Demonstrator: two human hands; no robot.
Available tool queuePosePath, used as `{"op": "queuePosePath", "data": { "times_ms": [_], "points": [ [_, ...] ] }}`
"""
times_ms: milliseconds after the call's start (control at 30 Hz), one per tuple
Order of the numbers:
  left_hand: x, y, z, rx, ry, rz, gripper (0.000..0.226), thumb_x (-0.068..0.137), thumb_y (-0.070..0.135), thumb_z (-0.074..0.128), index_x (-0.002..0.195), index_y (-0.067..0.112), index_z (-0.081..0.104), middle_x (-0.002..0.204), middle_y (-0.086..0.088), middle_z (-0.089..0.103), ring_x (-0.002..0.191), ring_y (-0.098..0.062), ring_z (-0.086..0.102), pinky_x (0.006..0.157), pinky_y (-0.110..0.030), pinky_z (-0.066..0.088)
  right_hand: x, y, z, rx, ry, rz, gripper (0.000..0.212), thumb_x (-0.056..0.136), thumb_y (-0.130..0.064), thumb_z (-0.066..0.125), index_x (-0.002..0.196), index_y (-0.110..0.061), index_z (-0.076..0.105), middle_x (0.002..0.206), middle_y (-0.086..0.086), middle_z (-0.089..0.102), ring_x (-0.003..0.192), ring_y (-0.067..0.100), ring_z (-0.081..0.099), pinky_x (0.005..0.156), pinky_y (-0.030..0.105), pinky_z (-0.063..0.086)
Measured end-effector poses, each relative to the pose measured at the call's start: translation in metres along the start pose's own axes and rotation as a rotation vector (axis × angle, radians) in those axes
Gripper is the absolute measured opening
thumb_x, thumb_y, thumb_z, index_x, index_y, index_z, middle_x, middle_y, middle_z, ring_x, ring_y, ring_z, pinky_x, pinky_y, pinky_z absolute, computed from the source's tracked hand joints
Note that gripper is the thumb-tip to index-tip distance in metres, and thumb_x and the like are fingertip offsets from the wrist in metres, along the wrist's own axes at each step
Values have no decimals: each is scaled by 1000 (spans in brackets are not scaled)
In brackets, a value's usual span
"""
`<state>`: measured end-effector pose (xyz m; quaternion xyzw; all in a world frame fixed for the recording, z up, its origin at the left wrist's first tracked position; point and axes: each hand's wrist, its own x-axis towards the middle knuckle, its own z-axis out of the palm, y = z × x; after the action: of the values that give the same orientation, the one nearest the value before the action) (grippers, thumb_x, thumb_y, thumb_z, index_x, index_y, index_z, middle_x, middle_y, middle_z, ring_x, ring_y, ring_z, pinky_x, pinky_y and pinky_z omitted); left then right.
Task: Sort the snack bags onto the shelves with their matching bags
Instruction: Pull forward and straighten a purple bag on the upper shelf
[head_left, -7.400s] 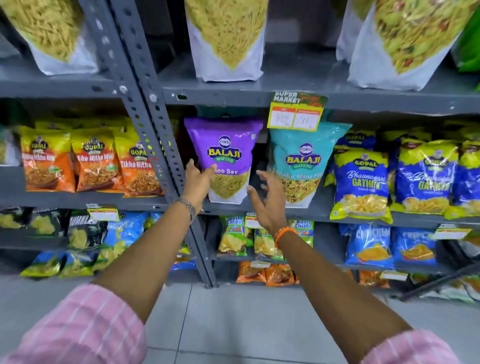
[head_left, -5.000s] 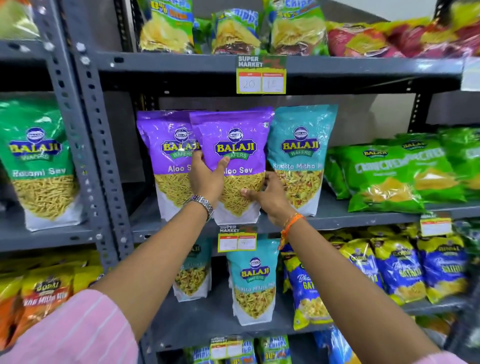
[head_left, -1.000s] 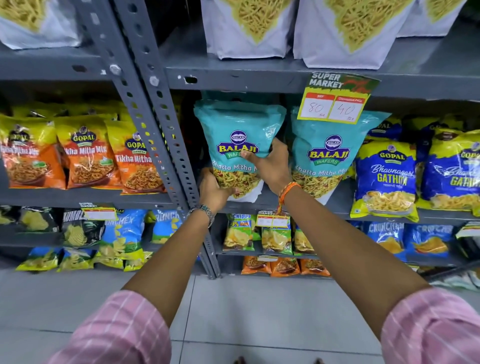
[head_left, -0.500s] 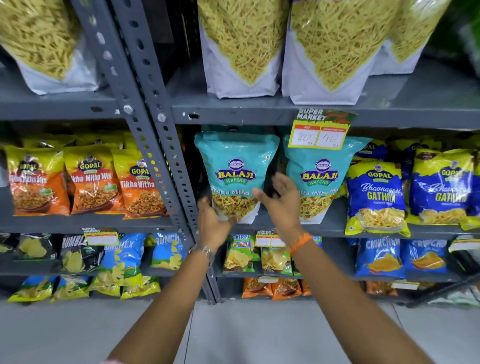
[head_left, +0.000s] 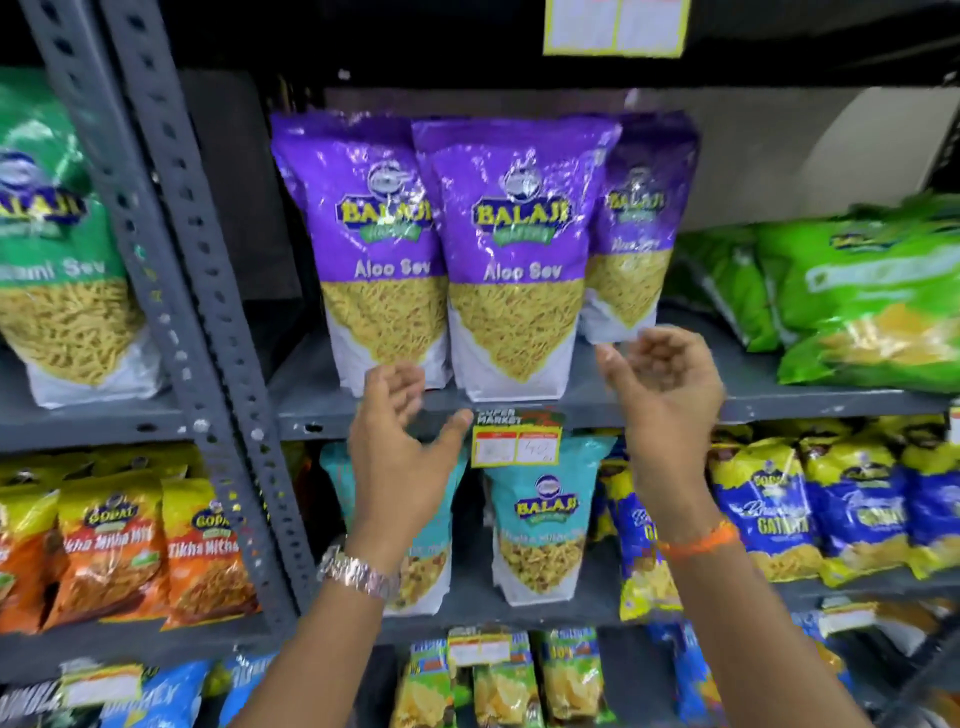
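Three purple Aloo Sev bags stand upright on the upper grey shelf (head_left: 675, 400): a left bag (head_left: 374, 249), a middle bag (head_left: 519, 260) and a right bag (head_left: 636, 234) partly behind the middle one. On the shelf below stand two teal Balaji bags, one (head_left: 540, 525) in plain view and one (head_left: 426, 566) mostly hidden by my left arm. My left hand (head_left: 400, 452) hangs open just below the upper shelf's front edge. My right hand (head_left: 660, 384) is open too, fingers curled, in front of the shelf edge near the right purple bag. Neither hand holds anything.
A green Balaji sev bag (head_left: 57, 249) stands left of the grey perforated upright (head_left: 171, 291). Green snack bags (head_left: 862, 296) lie at the right. Orange Gopal bags (head_left: 119, 551) and blue-yellow Gopal bags (head_left: 831, 509) fill the lower shelf. A price tag (head_left: 517, 439) hangs from the shelf edge.
Both hands let go of the teal bag on the lower shelf and rose to the upper shelf's edge. The view tilted up to the purple bags.
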<state>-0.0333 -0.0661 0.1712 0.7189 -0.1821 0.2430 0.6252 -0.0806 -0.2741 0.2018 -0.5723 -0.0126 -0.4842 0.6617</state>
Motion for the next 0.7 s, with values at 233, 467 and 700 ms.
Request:
{"op": "queuePosePath", "data": {
  "times_ms": [233, 467, 700],
  "points": [
    [44, 20, 47, 295, -26, 13, 95, 67, 44, 81, 144, 10, 37, 143, -12, 49, 136, -33, 50, 112, -50, 43, 97, 15, 44, -42, -339, 163, 80, 62, -21, 87, 132, -4, 51, 131, 15, 64, 112, 16, 64, 98, 33, 55],
    [44, 19, 67, 423, 16, -13, 84, 64, 35, 90, 131, 2, 50, 129, -15, 58, 126, -33, 50, 103, -33, 36, 114, 23, 52, 15, -595, 282, 54, 67, 1, 87, 117, -2, 67, 107, 11, 78, 96, 19, 73, 90, 33, 60],
    [44, 30, 84, 481, 96, -15, 87, 59, 41, 93, 129, 6, 54, 126, -12, 61, 121, -32, 54, 98, -43, 47, 121, 17, 35, 79, -552, 286, 37, 70, 12, 82, 93, -14, 71, 80, -7, 80, 75, 7, 75, 71, 21, 61]
  ]
}}
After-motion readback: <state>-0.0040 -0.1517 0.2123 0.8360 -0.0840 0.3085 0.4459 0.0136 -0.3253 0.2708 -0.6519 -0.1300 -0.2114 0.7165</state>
